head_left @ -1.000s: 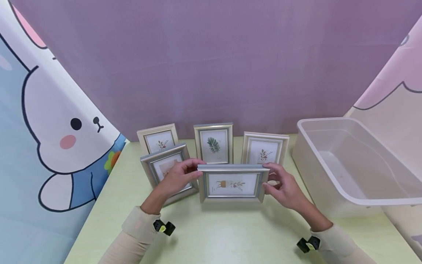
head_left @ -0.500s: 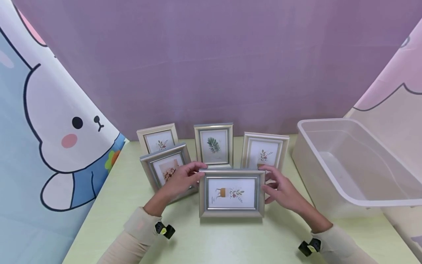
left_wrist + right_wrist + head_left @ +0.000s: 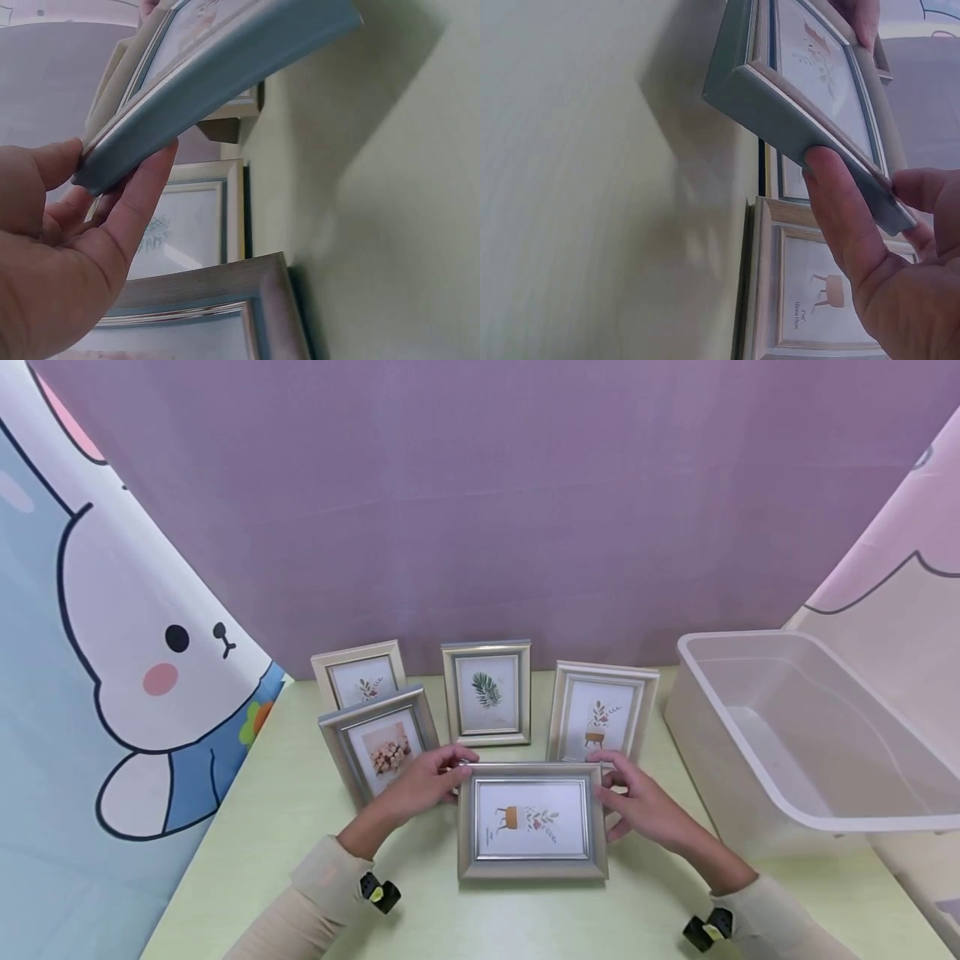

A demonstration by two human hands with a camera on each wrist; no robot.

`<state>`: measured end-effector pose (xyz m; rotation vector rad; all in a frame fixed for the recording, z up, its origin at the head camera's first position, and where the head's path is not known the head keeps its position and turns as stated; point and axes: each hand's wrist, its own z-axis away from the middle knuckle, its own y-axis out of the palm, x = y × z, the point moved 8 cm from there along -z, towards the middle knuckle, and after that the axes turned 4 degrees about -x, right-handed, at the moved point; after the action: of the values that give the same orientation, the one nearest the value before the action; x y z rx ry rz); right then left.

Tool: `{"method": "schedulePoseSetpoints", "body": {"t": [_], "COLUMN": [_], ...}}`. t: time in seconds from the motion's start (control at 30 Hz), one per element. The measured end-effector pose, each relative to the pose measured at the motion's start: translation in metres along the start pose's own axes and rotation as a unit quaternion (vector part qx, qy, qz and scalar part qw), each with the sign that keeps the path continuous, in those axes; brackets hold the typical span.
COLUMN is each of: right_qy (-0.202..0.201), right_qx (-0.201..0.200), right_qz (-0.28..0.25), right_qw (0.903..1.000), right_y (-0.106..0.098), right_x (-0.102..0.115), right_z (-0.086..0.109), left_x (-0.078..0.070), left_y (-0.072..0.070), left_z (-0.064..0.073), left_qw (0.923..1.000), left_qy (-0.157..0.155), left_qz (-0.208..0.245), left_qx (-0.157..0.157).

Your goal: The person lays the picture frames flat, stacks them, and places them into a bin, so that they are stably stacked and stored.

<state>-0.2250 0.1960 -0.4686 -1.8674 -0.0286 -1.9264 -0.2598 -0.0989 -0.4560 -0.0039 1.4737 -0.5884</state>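
Observation:
Between both hands is a silver-beige picture frame point(image 3: 534, 818), turned sideways, its plant print lying on its side. My left hand point(image 3: 427, 781) pinches its upper left corner, thumb in front and fingers behind. The upper right corner is gripped by my right hand point(image 3: 637, 797) in the same way. In the left wrist view the picture frame point(image 3: 217, 82) hangs tilted over the table, its shadow below. The right wrist view shows the right fingers point(image 3: 840, 199) under the picture frame's edge point(image 3: 795, 112). Close behind the left hand stands a grey picture frame point(image 3: 382, 743) with a flower photo.
At the back stand a cream picture frame point(image 3: 360, 677), a leaf-print picture frame point(image 3: 486, 693) and a white picture frame point(image 3: 603, 710). A translucent plastic bin point(image 3: 750, 768) sits on the right of the pale green table point(image 3: 300, 893). A purple cloth point(image 3: 480, 510) hangs behind.
Both hands have brought the held picture frame nearer and lower, tipping its face upward. More of the white picture frame and the flower photo now shows. The standing picture frames stayed put.

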Motion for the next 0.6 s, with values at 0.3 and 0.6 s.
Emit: {"method": "schedulePoseSetpoints", "body": {"t": [0.3, 0.6], "right_qy": [0.03, 0.034], "right_qx": [0.015, 0.019], "right_qz": [-0.016, -0.006], "right_qw": [0.9993, 0.9992], "right_y": [0.003, 0.005], "right_x": [-0.015, -0.021], "right_z": [0.002, 0.005], "left_x": [0.012, 0.021], "left_y": [0.013, 0.022], "left_z": [0.0, 0.002], "left_qw": [0.9995, 0.9987], "left_qy": [-0.009, -0.02], "left_qz": [0.018, 0.016], "left_qx": [0.022, 0.043]}}
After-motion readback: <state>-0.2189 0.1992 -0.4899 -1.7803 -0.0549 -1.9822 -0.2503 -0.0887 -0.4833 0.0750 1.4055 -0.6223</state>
